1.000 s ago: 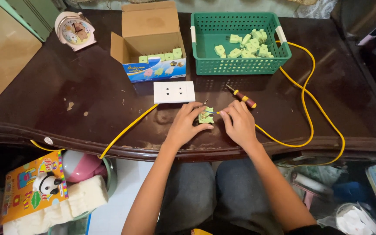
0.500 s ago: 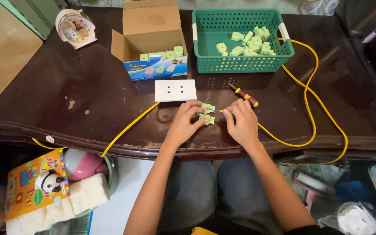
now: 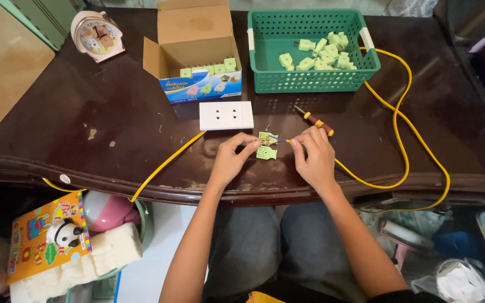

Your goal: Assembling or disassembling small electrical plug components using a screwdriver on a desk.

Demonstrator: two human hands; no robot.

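Observation:
An opened light-green plug (image 3: 267, 145) lies in two halves on the dark wooden table (image 3: 113, 140). My left hand (image 3: 232, 159) pinches its left side with thumb and fingertips. My right hand (image 3: 313, 157) holds the thin blue and yellow wire ends of the yellow cable (image 3: 405, 134) against the plug's right side. A small screwdriver (image 3: 314, 119) with a red and yellow handle rests just above my right hand. A white double socket plate (image 3: 226, 115) sits a little above the plug.
A green plastic basket (image 3: 313, 78) with several green plugs stands at the back right, an open cardboard box (image 3: 193, 62) with more plugs left of it. A pink alarm clock (image 3: 96, 35) sits at the back left. Toys and a colourful book (image 3: 46, 235) lie below the table.
Both hands have drawn slightly apart, uncovering the plug. The plug's second half now lies below the first.

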